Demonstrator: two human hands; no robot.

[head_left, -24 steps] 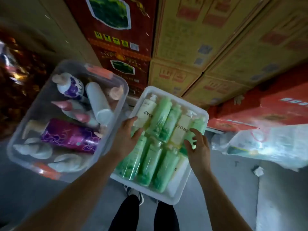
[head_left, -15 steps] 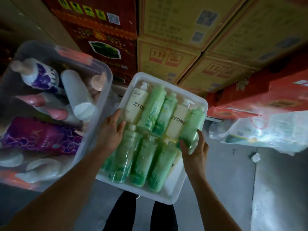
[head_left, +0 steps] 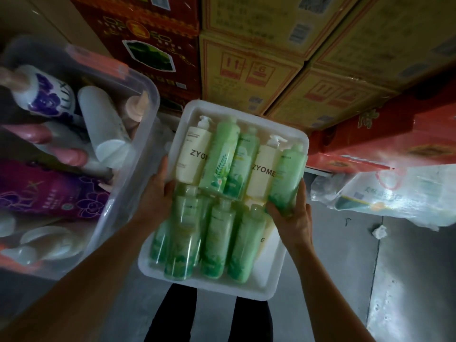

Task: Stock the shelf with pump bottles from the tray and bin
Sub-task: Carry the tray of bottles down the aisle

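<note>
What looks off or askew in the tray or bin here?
Nothing spilled or damaged. The bottles in the clear bin lie jumbled at mixed angles; those in the white tray lie in rows, the upper row overlapping the lower.

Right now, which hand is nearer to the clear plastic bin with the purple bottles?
Left. The left hand holds the white tray at its left edge, right beside the clear bin. The right hand grips a green bottle on the tray's far side.
</note>
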